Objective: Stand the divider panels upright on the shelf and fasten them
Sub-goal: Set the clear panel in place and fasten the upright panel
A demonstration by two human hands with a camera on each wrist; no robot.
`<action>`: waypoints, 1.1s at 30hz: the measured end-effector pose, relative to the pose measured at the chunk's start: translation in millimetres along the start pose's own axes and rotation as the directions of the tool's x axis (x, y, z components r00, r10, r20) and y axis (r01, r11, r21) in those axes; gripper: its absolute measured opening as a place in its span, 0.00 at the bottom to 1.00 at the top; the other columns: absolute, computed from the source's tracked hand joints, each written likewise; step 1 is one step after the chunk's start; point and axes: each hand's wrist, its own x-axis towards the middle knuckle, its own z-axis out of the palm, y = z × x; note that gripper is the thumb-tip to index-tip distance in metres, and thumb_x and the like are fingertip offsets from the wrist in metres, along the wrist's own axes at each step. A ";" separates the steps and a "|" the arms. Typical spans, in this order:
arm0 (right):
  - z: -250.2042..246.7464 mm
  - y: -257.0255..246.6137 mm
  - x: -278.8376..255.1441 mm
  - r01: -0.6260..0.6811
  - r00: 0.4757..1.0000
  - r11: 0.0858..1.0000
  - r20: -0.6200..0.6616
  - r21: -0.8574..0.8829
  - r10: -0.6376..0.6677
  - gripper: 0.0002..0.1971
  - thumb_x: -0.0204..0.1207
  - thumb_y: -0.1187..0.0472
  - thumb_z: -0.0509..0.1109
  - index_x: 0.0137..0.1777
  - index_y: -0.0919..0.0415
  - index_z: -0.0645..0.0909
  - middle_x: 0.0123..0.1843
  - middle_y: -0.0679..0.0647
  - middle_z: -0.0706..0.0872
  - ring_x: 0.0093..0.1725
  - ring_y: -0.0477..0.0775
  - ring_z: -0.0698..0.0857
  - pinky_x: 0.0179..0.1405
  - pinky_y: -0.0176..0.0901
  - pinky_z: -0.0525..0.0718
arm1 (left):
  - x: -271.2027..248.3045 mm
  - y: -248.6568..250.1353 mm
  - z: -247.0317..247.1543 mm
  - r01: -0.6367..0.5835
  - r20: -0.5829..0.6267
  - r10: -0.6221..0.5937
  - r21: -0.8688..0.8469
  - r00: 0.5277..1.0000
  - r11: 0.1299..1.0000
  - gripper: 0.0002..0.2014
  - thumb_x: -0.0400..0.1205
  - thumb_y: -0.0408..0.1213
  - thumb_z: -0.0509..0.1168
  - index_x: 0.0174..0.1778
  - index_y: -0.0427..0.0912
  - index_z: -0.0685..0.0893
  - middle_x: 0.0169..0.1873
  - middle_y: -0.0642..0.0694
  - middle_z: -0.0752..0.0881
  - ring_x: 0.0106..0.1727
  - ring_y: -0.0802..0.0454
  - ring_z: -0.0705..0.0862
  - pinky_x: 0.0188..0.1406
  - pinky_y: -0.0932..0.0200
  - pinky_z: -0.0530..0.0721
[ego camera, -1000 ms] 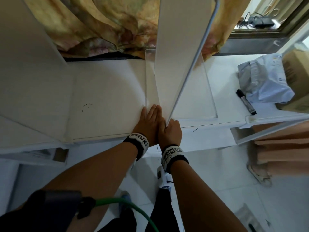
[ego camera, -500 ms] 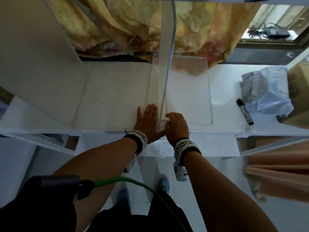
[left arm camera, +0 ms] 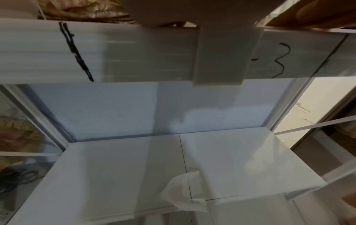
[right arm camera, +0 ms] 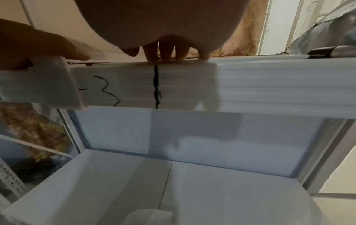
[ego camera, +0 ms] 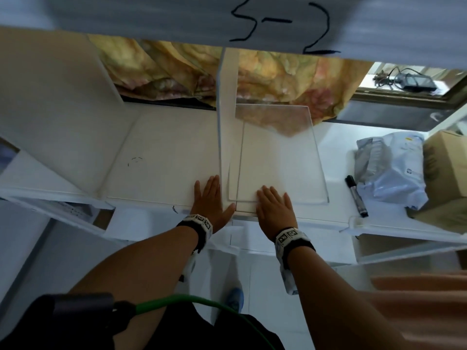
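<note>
A thin white divider panel [ego camera: 227,122] stands upright on the white shelf [ego camera: 164,160], seen edge-on. A clear flat plate [ego camera: 290,160] lies on the shelf at its right foot. My left hand [ego camera: 209,198] lies flat on the shelf, right against the panel's left side. My right hand [ego camera: 274,210] presses flat on the near edge of the clear plate. In the right wrist view my right fingers [right arm camera: 167,51] lie straight on the shelf top. A second white divider [ego camera: 55,109] stands at the left.
A black marker [ego camera: 356,195], a grey plastic bag [ego camera: 389,168] and a cardboard box [ego camera: 447,168] sit on the shelf at the right. An upper shelf edge [ego camera: 278,21] with black writing hangs overhead. A white clip [left arm camera: 221,56] sits on the shelf's front edge.
My right hand left the panel's foot, moved right and flattened onto the clear plate. The left hand stayed beside the panel. The view tilted up and the panel now appears edge-on.
</note>
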 end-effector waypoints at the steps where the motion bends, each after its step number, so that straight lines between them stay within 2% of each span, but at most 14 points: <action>1: -1.5 5.5 -1.3 0.000 1.000 1.000 0.007 -0.005 0.000 0.26 0.87 0.50 0.48 0.84 0.53 0.56 0.87 0.50 0.55 0.86 0.51 0.49 0.84 0.59 0.44 | -0.7 -0.5 0.4 0.003 0.001 -0.003 -0.008 1.000 1.000 0.43 0.85 0.64 0.46 0.88 0.39 0.41 0.89 0.43 0.46 0.89 0.47 0.41 0.82 0.38 0.26; 4: -3.9 19.6 -4.8 -0.011 1.000 1.000 0.000 -0.024 0.011 0.27 0.86 0.50 0.49 0.84 0.54 0.57 0.86 0.51 0.56 0.85 0.53 0.51 0.83 0.63 0.46 | -2.8 0.1 -1.1 -0.002 -0.005 0.002 -0.036 1.000 0.999 0.43 0.85 0.62 0.47 0.88 0.38 0.41 0.88 0.43 0.47 0.89 0.48 0.42 0.82 0.40 0.25; 9: -2.7 29.6 -12.1 -0.091 0.996 0.994 -0.015 -0.054 0.090 0.28 0.85 0.48 0.48 0.84 0.55 0.57 0.86 0.52 0.56 0.85 0.55 0.52 0.82 0.67 0.49 | -5.5 2.8 -5.7 0.018 -0.022 -0.020 -0.077 1.000 0.997 0.43 0.85 0.60 0.52 0.88 0.36 0.45 0.88 0.41 0.52 0.88 0.47 0.46 0.84 0.41 0.29; 14: 1.0 28.1 -15.1 -0.101 0.995 0.995 -0.017 -0.024 0.101 0.28 0.86 0.49 0.49 0.84 0.55 0.54 0.87 0.51 0.53 0.86 0.53 0.48 0.83 0.64 0.43 | -7.6 0.3 -6.3 0.015 -0.022 -0.017 -0.102 1.000 0.995 0.43 0.85 0.60 0.53 0.88 0.37 0.44 0.88 0.42 0.52 0.88 0.47 0.46 0.85 0.41 0.30; 17: 0.9 21.4 -13.5 -0.150 0.988 0.989 -0.025 -0.002 0.150 0.29 0.85 0.50 0.50 0.84 0.55 0.55 0.87 0.51 0.52 0.86 0.52 0.47 0.82 0.64 0.40 | -7.1 0.0 -4.4 0.011 -0.022 -0.013 -0.092 1.000 0.996 0.44 0.85 0.62 0.52 0.88 0.37 0.44 0.88 0.42 0.51 0.89 0.48 0.46 0.85 0.42 0.30; 20: -1.1 8.1 -11.4 -0.151 0.986 0.988 -0.067 -0.018 0.149 0.29 0.84 0.50 0.52 0.84 0.56 0.55 0.87 0.52 0.50 0.86 0.53 0.42 0.83 0.61 0.38 | -3.0 -5.0 -6.8 -0.035 -0.053 0.023 -0.226 0.998 0.974 0.47 0.84 0.63 0.56 0.87 0.34 0.47 0.87 0.39 0.54 0.88 0.46 0.49 0.86 0.49 0.33; 22: -3.8 -10.4 -10.6 -0.076 0.986 0.996 -0.147 0.044 0.082 0.27 0.85 0.54 0.56 0.83 0.56 0.58 0.87 0.53 0.53 0.86 0.53 0.44 0.84 0.57 0.43 | 1.0 -11.8 -10.3 -0.085 -0.066 0.068 -0.311 0.995 0.946 0.47 0.83 0.64 0.58 0.86 0.33 0.53 0.86 0.37 0.59 0.88 0.44 0.54 0.86 0.51 0.37; 24: -5.9 -34.0 -10.4 -0.021 0.963 0.977 -0.257 0.211 0.076 0.23 0.83 0.59 0.61 0.78 0.57 0.69 0.82 0.53 0.67 0.83 0.54 0.60 0.82 0.55 0.59 | 4.5 -21.5 -9.6 -0.127 -0.039 0.121 -0.300 0.992 0.946 0.47 0.81 0.67 0.59 0.86 0.35 0.56 0.86 0.39 0.61 0.87 0.45 0.56 0.87 0.48 0.40; 26: -4.3 -54.2 -10.4 -0.017 0.938 0.931 -0.317 0.365 0.141 0.15 0.80 0.62 0.64 0.66 0.57 0.79 0.66 0.53 0.82 0.68 0.54 0.76 0.69 0.52 0.76 | 6.3 -33.3 -2.4 -0.188 -0.016 0.190 -0.233 0.982 0.954 0.49 0.77 0.72 0.58 0.85 0.39 0.60 0.86 0.41 0.61 0.86 0.46 0.57 0.88 0.43 0.48; 28: -0.2 -70.2 -11.9 -0.090 0.948 0.883 -0.233 0.461 0.218 0.07 0.80 0.61 0.62 0.52 0.55 0.82 0.48 0.52 0.86 0.50 0.54 0.82 0.51 0.49 0.82 | 5.3 -44.3 4.8 -0.259 -0.009 0.263 -0.202 0.965 0.944 0.51 0.74 0.76 0.56 0.85 0.42 0.62 0.86 0.44 0.60 0.86 0.46 0.57 0.86 0.40 0.55; 30: 8.2 -83.5 -12.2 -0.209 0.952 0.810 -0.075 0.548 0.297 0.11 0.78 0.57 0.60 0.38 0.58 0.80 0.34 0.53 0.85 0.36 0.57 0.83 0.38 0.48 0.83 | 3.6 -52.8 7.7 -0.304 -0.008 0.308 -0.193 0.951 0.933 0.53 0.72 0.77 0.58 0.86 0.42 0.61 0.86 0.44 0.59 0.87 0.45 0.56 0.85 0.40 0.57; 31: 13.3 -89.5 -11.7 -0.287 0.940 0.730 0.035 0.620 0.340 0.14 0.76 0.54 0.60 0.34 0.61 0.80 0.30 0.56 0.85 0.32 0.59 0.84 0.35 0.49 0.84 | 3.2 -55.4 8.1 -0.310 0.001 0.316 -0.186 0.949 0.932 0.53 0.73 0.75 0.60 0.86 0.41 0.59 0.87 0.43 0.57 0.88 0.44 0.54 0.86 0.40 0.54; 32: 17.0 -95.4 -10.8 -0.393 0.905 0.596 0.179 0.700 0.386 0.18 0.75 0.52 0.60 0.33 0.64 0.82 0.30 0.59 0.86 0.30 0.61 0.85 0.35 0.49 0.86 | 2.9 -56.1 6.9 -0.309 0.020 0.317 -0.179 0.948 0.934 0.53 0.74 0.72 0.63 0.87 0.40 0.58 0.87 0.43 0.55 0.88 0.44 0.51 0.87 0.42 0.50; 33: 20.9 -100.2 -9.7 -0.507 0.845 0.421 0.336 0.752 0.416 0.20 0.75 0.51 0.61 0.36 0.67 0.84 0.32 0.62 0.88 0.30 0.61 0.86 0.35 0.49 0.87 | 3.2 -56.0 5.7 -0.312 0.030 0.322 -0.176 0.946 0.934 0.52 0.75 0.69 0.65 0.87 0.39 0.57 0.88 0.42 0.54 0.89 0.44 0.50 0.88 0.43 0.48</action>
